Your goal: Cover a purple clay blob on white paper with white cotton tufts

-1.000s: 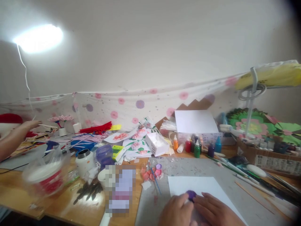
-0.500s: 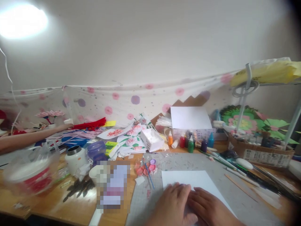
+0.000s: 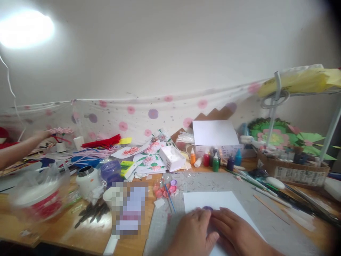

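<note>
- Cupping both hands close together over the white sheet (image 3: pixel 234 202), we partly cover a purple piece (image 3: pixel 207 207); only its far edge shows, at 12 o'clock from our hands, the point from which the other directions count.
- Our left hand (image 3: pixel 195 227) is half closed, its fingers bent together at the purple piece and its thumb apart, towards 3 o'clock; we cannot tell whether it grips anything.
- Our right hand (image 3: pixel 234 227) lies beside it, fingers together and slightly bent, tips by the left hand; its palm is hidden, so we cannot tell if it has hold of the piece.
- The sheet lies on the grey mat (image 3: pixel 170 227).
- At 10 o'clock, on the mat, we see a flower-shaped palette (image 3: pixel 159 193) with a blue brush (image 3: pixel 169 197) across it.
- At 11 o'clock is a white open box (image 3: pixel 172 158); about 12 o'clock stand paint bottles (image 3: pixel 216 163).
- At 2 o'clock we have a full carton (image 3: pixel 299 174) and a white oval thing (image 3: pixel 275 183).
- Towards 10 o'clock are a cup (image 3: pixel 108 199), a jar (image 3: pixel 87 182) and, farther off, another person's arm (image 3: pixel 21 151).
</note>
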{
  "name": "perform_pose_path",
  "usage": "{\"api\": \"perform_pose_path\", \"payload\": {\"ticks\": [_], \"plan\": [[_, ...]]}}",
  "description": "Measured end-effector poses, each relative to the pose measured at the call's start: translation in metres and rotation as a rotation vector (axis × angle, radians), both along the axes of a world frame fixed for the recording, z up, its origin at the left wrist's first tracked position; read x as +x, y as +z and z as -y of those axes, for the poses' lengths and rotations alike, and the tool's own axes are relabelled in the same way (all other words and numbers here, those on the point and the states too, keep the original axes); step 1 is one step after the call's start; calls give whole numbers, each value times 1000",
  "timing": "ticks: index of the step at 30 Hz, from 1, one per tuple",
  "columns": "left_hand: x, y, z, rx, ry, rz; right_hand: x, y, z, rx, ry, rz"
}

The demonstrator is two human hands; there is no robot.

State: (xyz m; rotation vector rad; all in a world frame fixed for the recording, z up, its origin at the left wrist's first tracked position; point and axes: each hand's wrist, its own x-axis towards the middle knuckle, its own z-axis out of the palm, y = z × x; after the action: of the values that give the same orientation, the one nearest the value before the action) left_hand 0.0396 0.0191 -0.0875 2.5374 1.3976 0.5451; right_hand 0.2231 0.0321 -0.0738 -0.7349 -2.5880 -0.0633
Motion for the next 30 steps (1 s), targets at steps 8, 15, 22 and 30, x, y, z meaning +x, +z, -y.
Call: {"api": "perform_pose_path", "payload": {"ticks": [8, 15, 22, 30], "plan": [[2, -1, -1, 10, 4, -48, 4, -9, -7, -62, 22, -25], [4, -12, -6, 23, 4, -83, 3, -16, -13, -199, -85, 112], [5, -10, -4, 40, -5, -93, 2, -18, -13, -239, -110, 86], [4, -10, -1, 40, -18, -64, 4, -22, -15, -206, -40, 34]]}}
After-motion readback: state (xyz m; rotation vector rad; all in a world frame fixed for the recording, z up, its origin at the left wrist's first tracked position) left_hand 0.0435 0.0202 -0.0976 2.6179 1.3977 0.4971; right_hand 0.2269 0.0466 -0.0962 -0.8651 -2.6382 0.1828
